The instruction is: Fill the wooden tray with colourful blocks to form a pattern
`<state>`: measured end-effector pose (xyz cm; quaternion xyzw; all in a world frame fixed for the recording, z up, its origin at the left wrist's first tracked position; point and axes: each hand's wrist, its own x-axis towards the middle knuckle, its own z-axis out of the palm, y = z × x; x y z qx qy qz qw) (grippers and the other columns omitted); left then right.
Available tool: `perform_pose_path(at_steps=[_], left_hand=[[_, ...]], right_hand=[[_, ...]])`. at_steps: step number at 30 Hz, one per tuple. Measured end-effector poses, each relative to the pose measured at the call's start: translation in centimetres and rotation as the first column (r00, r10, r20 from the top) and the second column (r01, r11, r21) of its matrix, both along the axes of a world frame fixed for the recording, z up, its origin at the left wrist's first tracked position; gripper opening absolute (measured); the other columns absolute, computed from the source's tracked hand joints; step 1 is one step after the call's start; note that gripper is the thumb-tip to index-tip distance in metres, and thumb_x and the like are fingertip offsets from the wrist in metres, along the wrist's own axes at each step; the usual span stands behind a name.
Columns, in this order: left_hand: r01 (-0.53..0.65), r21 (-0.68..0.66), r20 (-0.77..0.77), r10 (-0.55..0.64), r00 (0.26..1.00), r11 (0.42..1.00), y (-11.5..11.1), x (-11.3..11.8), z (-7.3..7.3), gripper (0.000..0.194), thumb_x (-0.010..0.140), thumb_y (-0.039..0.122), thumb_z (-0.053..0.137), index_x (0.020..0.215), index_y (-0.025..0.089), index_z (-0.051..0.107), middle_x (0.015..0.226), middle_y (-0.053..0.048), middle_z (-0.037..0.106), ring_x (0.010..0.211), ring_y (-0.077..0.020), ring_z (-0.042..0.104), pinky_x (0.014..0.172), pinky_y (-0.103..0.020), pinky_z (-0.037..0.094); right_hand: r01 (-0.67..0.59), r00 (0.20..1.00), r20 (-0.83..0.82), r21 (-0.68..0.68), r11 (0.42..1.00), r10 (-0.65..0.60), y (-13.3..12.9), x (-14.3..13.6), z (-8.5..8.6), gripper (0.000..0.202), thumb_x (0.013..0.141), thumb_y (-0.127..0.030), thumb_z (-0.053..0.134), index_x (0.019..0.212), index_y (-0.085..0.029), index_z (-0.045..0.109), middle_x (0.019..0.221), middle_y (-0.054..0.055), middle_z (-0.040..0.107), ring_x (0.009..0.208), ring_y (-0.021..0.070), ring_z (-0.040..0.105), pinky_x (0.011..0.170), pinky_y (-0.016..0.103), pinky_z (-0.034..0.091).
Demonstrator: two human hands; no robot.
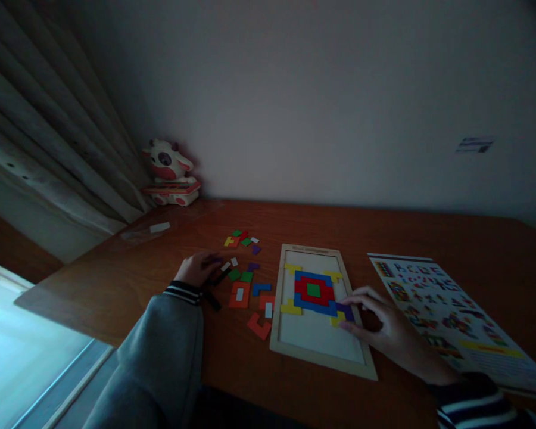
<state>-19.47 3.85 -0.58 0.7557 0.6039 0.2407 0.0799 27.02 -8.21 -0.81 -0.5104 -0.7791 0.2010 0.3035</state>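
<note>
A shallow wooden puzzle tray [321,359] lies flat on the table. In it, a green square [313,290] sits inside a red ring and a blue outline, with yellow pieces [291,307] at the corners. My right hand [386,328] reaches over the tray's right side, thumb and index finger closed on a purple puzzle piece [346,311] beside the blue outline. Left of the tray, my left hand [196,268] is low over loose pieces, fingers curled together. Something dark purple shows at its fingertips, too dim to make out. Black pieces [212,300] lie just under that hand.
Loose orange [259,326], green [246,276], blue [262,289] and white pieces lie between my left hand and the tray. A printed pattern sheet [455,322] is on the right. A cow-shaped toy [170,173] stands at the back left, near a curtain [49,119].
</note>
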Motion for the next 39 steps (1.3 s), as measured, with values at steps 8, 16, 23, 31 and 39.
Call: perform_pose_path(at_steps=[8, 16, 23, 31, 39], left_hand=[[0.0, 0.126, 0.174, -0.022, 0.985, 0.992, -0.7, 2.6, 1.0, 0.031, 0.085, 0.045, 0.065, 0.107, 0.024, 0.07, 0.101, -0.007, 0.073, 0.085, -0.0222, 0.07, 0.081, -0.038, 0.059], [0.337, 0.147, 0.223, -0.363, 0.905, 0.93, -2.3, 12.2, 2.7, 0.02, 0.089, 0.037, 0.065, 0.094, 0.022, 0.076, 0.091, -0.005, 0.073, 0.078, -0.0161, 0.066, 0.074, -0.028, 0.055], [0.408, -0.072, 0.388, -0.351, 0.852, 0.91, -3.1, 15.0, 1.7, 0.022, 0.09, 0.037, 0.062, 0.1, 0.022, 0.076, 0.093, -0.004, 0.077, 0.079, -0.0161, 0.071, 0.071, -0.025, 0.056], [0.382, -0.053, 0.251, -0.358, 0.899, 0.923, -5.3, 15.4, 2.1, 0.024, 0.089, 0.042, 0.064, 0.085, 0.023, 0.077, 0.073, 0.0, 0.074, 0.061, -0.0132, 0.064, 0.058, -0.023, 0.048], [0.411, 0.129, 0.1, -0.424, 0.9, 0.902, -5.1, 15.5, 1.1, 0.023, 0.09, 0.042, 0.065, 0.083, 0.023, 0.076, 0.086, -0.006, 0.071, 0.081, -0.0184, 0.065, 0.076, -0.031, 0.052]], right_hand=[[0.014, 1.0, -0.025, 0.011, 1.0, -0.014, 0.1, -0.2, 0.2, 0.027, 0.087, -0.048, 0.064, 0.105, -0.028, 0.067, 0.107, 0.005, 0.063, 0.102, 0.023, 0.062, 0.089, 0.037, 0.054], [0.086, 0.994, -0.073, 0.079, 0.993, -0.08, 0.4, 0.1, -0.7, 0.023, 0.092, -0.046, 0.058, 0.102, -0.027, 0.067, 0.103, 0.006, 0.064, 0.09, 0.0203, 0.063, 0.077, 0.032, 0.057], [0.073, 0.995, -0.071, 0.093, 0.993, -0.066, 0.3, 0.0, -0.5, 0.021, 0.095, -0.042, 0.054, 0.103, -0.027, 0.065, 0.102, 0.006, 0.062, 0.092, 0.0206, 0.062, 0.079, 0.033, 0.055], [0.056, 0.997, -0.064, 0.084, 0.995, -0.051, 0.3, -0.3, -0.3, 0.019, 0.095, -0.04, 0.053, 0.102, -0.026, 0.065, 0.101, 0.006, 0.061, 0.093, 0.0209, 0.062, 0.08, 0.035, 0.054], [0.064, 0.995, -0.077, 0.102, 0.993, -0.056, 0.3, -0.3, -0.2, 0.018, 0.094, -0.039, 0.056, 0.102, -0.026, 0.066, 0.099, 0.006, 0.063, 0.093, 0.0208, 0.063, 0.079, 0.033, 0.055]])
